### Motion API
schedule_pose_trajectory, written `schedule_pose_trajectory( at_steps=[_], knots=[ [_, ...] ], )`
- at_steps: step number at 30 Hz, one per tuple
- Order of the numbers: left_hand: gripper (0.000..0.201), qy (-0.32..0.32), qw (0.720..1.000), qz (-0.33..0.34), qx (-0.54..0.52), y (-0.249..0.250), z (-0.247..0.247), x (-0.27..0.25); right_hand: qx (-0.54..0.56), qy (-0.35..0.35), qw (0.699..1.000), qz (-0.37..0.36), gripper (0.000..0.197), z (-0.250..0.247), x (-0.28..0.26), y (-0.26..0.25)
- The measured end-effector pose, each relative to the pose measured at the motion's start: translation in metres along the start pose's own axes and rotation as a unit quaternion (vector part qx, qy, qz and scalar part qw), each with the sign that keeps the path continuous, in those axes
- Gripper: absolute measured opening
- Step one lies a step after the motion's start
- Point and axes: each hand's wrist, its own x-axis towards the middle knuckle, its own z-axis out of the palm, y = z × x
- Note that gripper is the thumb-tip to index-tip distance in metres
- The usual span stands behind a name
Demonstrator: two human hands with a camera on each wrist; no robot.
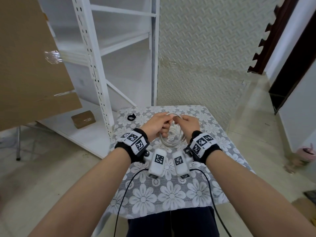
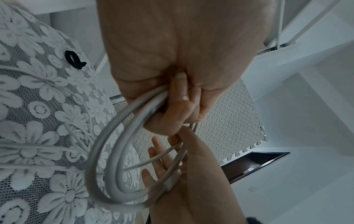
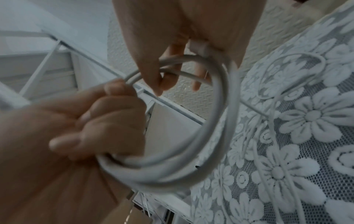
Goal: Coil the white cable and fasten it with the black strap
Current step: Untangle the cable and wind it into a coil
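White metal shelving (image 1: 119, 48) and a textured wall panel are seen behind a small table (image 1: 171, 194) covered with a floral lace cloth. From the head view, the left hand (image 1: 154, 124) and the right hand (image 1: 189, 124) are raised together above the far half of the table, and the white cable (image 1: 172, 142) is hung between them in several loops. The black strap (image 1: 131, 117) is left lying on the cloth beyond the left hand, near the table's far left corner and apart from both hands.

From the left wrist view, the left hand (image 2: 172, 63) is seen clenched round the gathered loops of the white cable (image 2: 107, 163), while a thinner strand is passed across the spread fingers of the right hand (image 2: 187, 171). The black strap (image 2: 73, 59) is shown untouched on the lace.

From the right wrist view, the right hand (image 3: 184, 30) is closed on the top of the coil, a white connector (image 3: 198, 46) being tucked against its palm. More of the white cable (image 3: 214, 121) is seen trailing loose on the cloth.

Coiling is judged well advanced but unfinished: the loose length is yet to be gathered, and the strap is yet to be picked up and fastened.
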Motion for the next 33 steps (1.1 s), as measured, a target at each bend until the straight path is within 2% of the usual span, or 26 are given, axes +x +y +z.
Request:
schedule_pose_trajectory(
  at_steps=[4, 8, 19, 27, 33],
  knots=[
    [0.034, -0.001, 1.000, -0.003, -0.016, 0.000, -0.001, 0.000, 0.078, -0.031, 0.996, 0.023, 0.033, -0.002, 0.003, 0.004],
    [0.034, -0.001, 0.999, -0.008, -0.032, 0.000, -0.001, 0.001, 0.112, -0.069, 0.991, 0.015, 0.016, -0.005, 0.002, 0.004],
    [0.034, 0.034, 0.999, 0.001, -0.035, 0.000, -0.001, 0.006, 0.117, -0.046, 0.992, 0.026, 0.029, -0.004, -0.006, -0.008],
    [0.033, 0.039, 0.999, 0.011, -0.019, -0.002, -0.008, 0.008, 0.188, -0.089, 0.976, 0.061, 0.026, -0.005, -0.006, -0.011],
    [0.030, 0.016, 0.999, 0.010, 0.039, -0.005, -0.013, 0.002, 0.177, -0.116, 0.975, 0.070, 0.027, -0.006, -0.005, -0.009]
  ],
)
